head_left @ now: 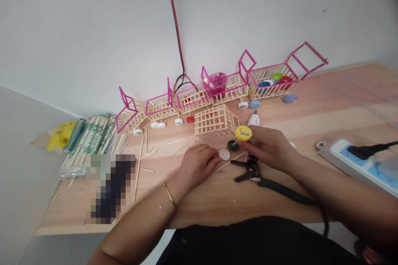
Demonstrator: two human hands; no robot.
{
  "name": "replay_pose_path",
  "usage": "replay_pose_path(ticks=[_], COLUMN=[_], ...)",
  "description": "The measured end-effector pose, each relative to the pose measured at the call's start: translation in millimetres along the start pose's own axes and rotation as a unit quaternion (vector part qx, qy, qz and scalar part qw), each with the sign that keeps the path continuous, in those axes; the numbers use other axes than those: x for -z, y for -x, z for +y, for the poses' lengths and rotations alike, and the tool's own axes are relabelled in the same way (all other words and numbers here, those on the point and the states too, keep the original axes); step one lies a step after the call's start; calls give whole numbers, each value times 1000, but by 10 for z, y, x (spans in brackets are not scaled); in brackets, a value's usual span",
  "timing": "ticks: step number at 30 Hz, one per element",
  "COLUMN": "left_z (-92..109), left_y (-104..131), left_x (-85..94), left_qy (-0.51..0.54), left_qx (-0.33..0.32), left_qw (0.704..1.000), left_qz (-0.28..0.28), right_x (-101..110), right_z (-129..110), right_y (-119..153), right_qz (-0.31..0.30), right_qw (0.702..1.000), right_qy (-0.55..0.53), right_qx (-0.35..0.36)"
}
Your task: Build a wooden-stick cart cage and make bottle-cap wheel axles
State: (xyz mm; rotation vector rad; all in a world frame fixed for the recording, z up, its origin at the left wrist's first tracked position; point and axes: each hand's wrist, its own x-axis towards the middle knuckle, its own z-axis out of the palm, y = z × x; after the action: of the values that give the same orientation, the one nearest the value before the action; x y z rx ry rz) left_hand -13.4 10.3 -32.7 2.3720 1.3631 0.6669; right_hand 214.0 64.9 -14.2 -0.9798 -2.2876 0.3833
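Observation:
My right hand [269,147] is closed, its thumb and fingers pinching a yellow bottle cap [243,133] above the table. My left hand [199,163] rests low over the wood, fingers curled together, with the fingertips at the edge of a translucent white cap [224,154]. Between the hands is a dark green cap [233,145] with a thin stick end at it. Just behind them stands a small bare-stick cart frame [214,121]. Wire strippers [253,172] with dark handles lie under my right wrist, and a loose stick [228,163] lies beside the white cap.
Pink-trimmed stick carts with cap wheels [161,107] line the wall. A pink cup [217,84] stands among them. A white bottle [254,119] is behind my right hand. A power strip [363,161] lies right; bundled sticks [96,136] and loose sticks lie left.

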Motion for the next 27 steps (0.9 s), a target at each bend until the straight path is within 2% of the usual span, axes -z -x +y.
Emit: replay_pose_path(ticks=[27], left_z=[12], left_y=[-7], left_x=[22], left_qy=[-2], left_qx=[-2], left_qw=[1000], left_qz=[-6], right_x=[-52], right_z=[46], right_y=[8], right_qz=[-13], right_qw=[1000], right_qy=[11], right_qx=[25])
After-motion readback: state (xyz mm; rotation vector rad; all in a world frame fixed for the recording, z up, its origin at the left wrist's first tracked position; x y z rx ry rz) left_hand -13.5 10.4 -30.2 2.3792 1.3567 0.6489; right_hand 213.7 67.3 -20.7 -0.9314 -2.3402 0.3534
